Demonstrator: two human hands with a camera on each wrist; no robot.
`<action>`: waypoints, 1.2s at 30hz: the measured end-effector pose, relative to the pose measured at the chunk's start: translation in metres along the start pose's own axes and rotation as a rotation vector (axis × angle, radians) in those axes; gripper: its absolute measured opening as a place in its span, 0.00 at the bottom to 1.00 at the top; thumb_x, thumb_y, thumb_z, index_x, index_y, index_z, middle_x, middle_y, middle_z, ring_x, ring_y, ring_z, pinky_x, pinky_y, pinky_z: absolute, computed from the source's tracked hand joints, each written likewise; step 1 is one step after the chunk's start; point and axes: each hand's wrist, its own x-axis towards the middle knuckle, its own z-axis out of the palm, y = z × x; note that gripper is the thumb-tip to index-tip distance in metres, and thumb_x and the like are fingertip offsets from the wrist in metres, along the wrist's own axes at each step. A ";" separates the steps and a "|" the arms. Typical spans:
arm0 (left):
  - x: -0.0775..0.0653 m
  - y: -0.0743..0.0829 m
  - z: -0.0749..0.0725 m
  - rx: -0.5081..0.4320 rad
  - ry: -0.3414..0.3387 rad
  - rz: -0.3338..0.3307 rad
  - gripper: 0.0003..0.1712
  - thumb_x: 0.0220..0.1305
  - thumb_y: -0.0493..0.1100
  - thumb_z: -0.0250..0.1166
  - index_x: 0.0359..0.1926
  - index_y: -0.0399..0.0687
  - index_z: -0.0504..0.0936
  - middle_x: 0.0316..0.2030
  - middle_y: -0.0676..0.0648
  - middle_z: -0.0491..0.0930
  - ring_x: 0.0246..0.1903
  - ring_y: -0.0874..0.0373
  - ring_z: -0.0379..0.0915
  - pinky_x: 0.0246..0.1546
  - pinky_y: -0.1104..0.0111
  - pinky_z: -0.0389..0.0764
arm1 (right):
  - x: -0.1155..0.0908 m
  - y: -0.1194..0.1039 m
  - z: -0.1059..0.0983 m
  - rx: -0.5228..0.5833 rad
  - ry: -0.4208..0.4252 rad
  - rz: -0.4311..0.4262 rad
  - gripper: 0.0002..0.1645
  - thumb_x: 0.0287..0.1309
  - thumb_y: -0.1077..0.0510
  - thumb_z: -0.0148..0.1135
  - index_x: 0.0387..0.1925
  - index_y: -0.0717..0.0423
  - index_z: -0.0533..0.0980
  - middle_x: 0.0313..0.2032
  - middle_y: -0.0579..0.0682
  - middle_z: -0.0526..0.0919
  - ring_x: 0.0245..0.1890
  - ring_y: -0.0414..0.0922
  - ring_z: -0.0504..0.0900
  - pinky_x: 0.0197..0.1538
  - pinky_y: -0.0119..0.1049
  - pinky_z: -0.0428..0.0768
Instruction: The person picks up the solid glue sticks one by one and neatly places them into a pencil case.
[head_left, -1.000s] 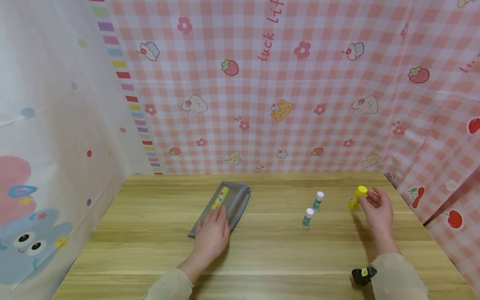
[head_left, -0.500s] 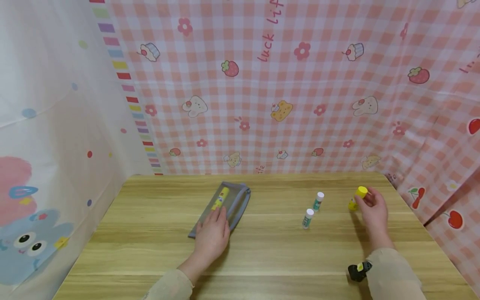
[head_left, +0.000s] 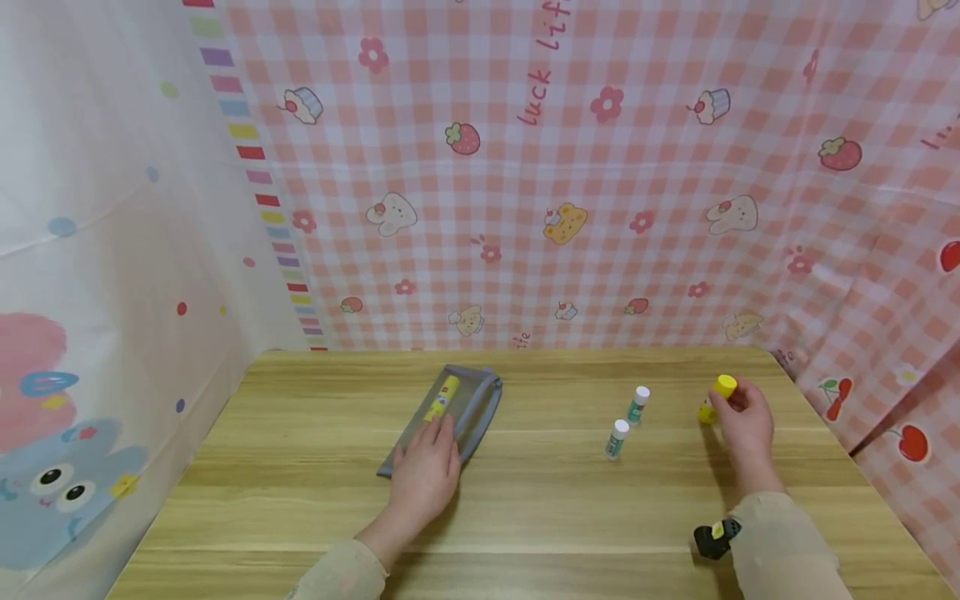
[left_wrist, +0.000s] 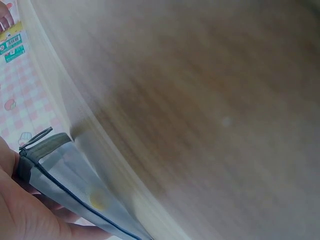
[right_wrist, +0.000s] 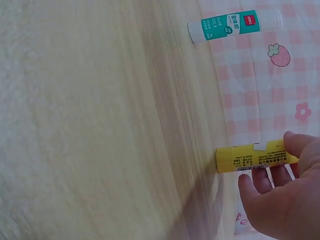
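Note:
At the right of the table, my right hand [head_left: 747,423] holds an upright yellow glue stick [head_left: 707,408] between thumb and fingers, near its cap. The right wrist view shows the fingers along one side of the yellow glue stick [right_wrist: 250,157] and the thumb at its top end. My left hand [head_left: 426,468] rests on a grey mesh zip pouch [head_left: 471,427], fingers extended over it. A second yellow glue stick [head_left: 442,398] shows inside the pouch, partly covered by the fingertips. In the left wrist view the zipped edge of the pouch [left_wrist: 65,187] lies beside the palm.
Two white-capped green glue sticks, a nearer one [head_left: 617,440] and a farther one [head_left: 638,405], stand upright between the hands. A black device [head_left: 716,538] sits at the right sleeve. Behind the wooden table [head_left: 555,517] hangs a pink checked cloth [head_left: 525,192].
My right hand has moved slightly left and closed its fingers around the yellow glue stick. The left hand and the pouch have stayed in place.

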 end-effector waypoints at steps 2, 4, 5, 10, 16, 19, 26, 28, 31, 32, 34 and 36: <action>0.000 0.000 0.000 -0.001 -0.001 0.001 0.26 0.73 0.45 0.52 0.67 0.38 0.71 0.64 0.35 0.71 0.63 0.39 0.67 0.55 0.32 0.65 | 0.000 0.000 0.000 -0.003 0.002 0.007 0.31 0.70 0.59 0.56 0.68 0.70 0.63 0.61 0.67 0.71 0.46 0.35 0.70 0.55 0.27 0.71; 0.000 0.000 0.000 -0.001 -0.002 0.000 0.26 0.73 0.45 0.52 0.67 0.38 0.71 0.64 0.35 0.71 0.63 0.38 0.67 0.55 0.32 0.65 | -0.001 0.000 0.000 -0.005 0.001 0.014 0.31 0.70 0.58 0.55 0.68 0.70 0.62 0.61 0.67 0.71 0.46 0.36 0.70 0.55 0.27 0.71; 0.000 0.000 0.000 -0.001 -0.002 0.000 0.26 0.73 0.45 0.52 0.67 0.38 0.71 0.64 0.35 0.71 0.63 0.38 0.67 0.55 0.32 0.65 | -0.001 0.000 -0.001 -0.001 -0.003 0.014 0.31 0.71 0.58 0.55 0.68 0.70 0.62 0.61 0.67 0.71 0.47 0.36 0.70 0.55 0.26 0.71; 0.000 0.001 -0.001 -0.002 0.000 -0.002 0.26 0.73 0.45 0.52 0.67 0.38 0.71 0.64 0.35 0.71 0.63 0.38 0.67 0.55 0.32 0.65 | -0.004 0.000 -0.003 0.013 -0.006 0.038 0.32 0.71 0.56 0.54 0.69 0.68 0.62 0.61 0.67 0.71 0.48 0.40 0.71 0.43 0.17 0.71; 0.000 0.001 0.000 -0.005 0.002 0.001 0.26 0.73 0.45 0.52 0.67 0.38 0.71 0.64 0.35 0.71 0.63 0.38 0.67 0.55 0.31 0.65 | -0.007 -0.001 -0.008 0.024 -0.024 0.064 0.34 0.71 0.51 0.54 0.70 0.67 0.61 0.62 0.65 0.69 0.49 0.43 0.71 0.37 0.14 0.73; 0.001 0.001 0.000 -0.005 0.004 0.001 0.26 0.73 0.45 0.52 0.67 0.38 0.71 0.64 0.35 0.71 0.63 0.38 0.67 0.55 0.31 0.65 | -0.011 -0.001 -0.011 0.008 -0.015 0.046 0.34 0.71 0.51 0.54 0.70 0.66 0.63 0.61 0.64 0.70 0.47 0.40 0.71 0.37 0.13 0.72; 0.000 0.001 0.000 -0.007 0.011 0.004 0.26 0.73 0.45 0.52 0.67 0.38 0.72 0.64 0.35 0.72 0.63 0.38 0.67 0.55 0.31 0.65 | -0.019 -0.005 -0.015 0.018 -0.004 -0.001 0.33 0.71 0.52 0.55 0.68 0.68 0.64 0.58 0.63 0.72 0.40 0.28 0.69 0.40 0.13 0.72; 0.000 0.002 0.000 -0.008 0.013 0.005 0.26 0.73 0.45 0.53 0.67 0.38 0.72 0.64 0.35 0.72 0.63 0.38 0.67 0.55 0.31 0.65 | -0.021 -0.007 -0.016 0.032 -0.006 -0.004 0.32 0.71 0.53 0.55 0.68 0.67 0.64 0.57 0.60 0.72 0.40 0.28 0.69 0.41 0.13 0.72; 0.000 0.002 0.000 -0.011 0.014 0.006 0.26 0.73 0.45 0.53 0.67 0.38 0.72 0.64 0.35 0.72 0.63 0.38 0.67 0.55 0.31 0.65 | -0.024 -0.012 -0.018 0.060 -0.011 -0.018 0.30 0.71 0.54 0.55 0.67 0.67 0.65 0.53 0.55 0.73 0.41 0.28 0.69 0.42 0.14 0.74; 0.000 0.002 0.000 -0.012 0.014 0.007 0.26 0.73 0.45 0.53 0.67 0.38 0.72 0.64 0.35 0.72 0.63 0.38 0.67 0.55 0.31 0.65 | -0.025 -0.014 -0.018 0.068 -0.015 -0.025 0.30 0.71 0.55 0.54 0.67 0.67 0.65 0.52 0.53 0.73 0.41 0.28 0.70 0.42 0.15 0.74; 0.000 0.002 0.000 -0.011 0.014 0.006 0.26 0.73 0.45 0.52 0.67 0.38 0.72 0.64 0.35 0.72 0.63 0.38 0.67 0.55 0.31 0.65 | -0.027 -0.019 -0.019 0.087 -0.018 -0.034 0.28 0.71 0.56 0.55 0.66 0.67 0.65 0.49 0.49 0.74 0.41 0.28 0.70 0.43 0.15 0.75; 0.000 0.002 0.000 -0.009 0.013 0.005 0.26 0.73 0.45 0.52 0.67 0.39 0.71 0.64 0.35 0.71 0.63 0.38 0.67 0.55 0.32 0.65 | -0.030 -0.025 -0.019 0.099 -0.028 -0.045 0.28 0.71 0.56 0.54 0.66 0.67 0.65 0.48 0.46 0.74 0.42 0.28 0.71 0.44 0.16 0.75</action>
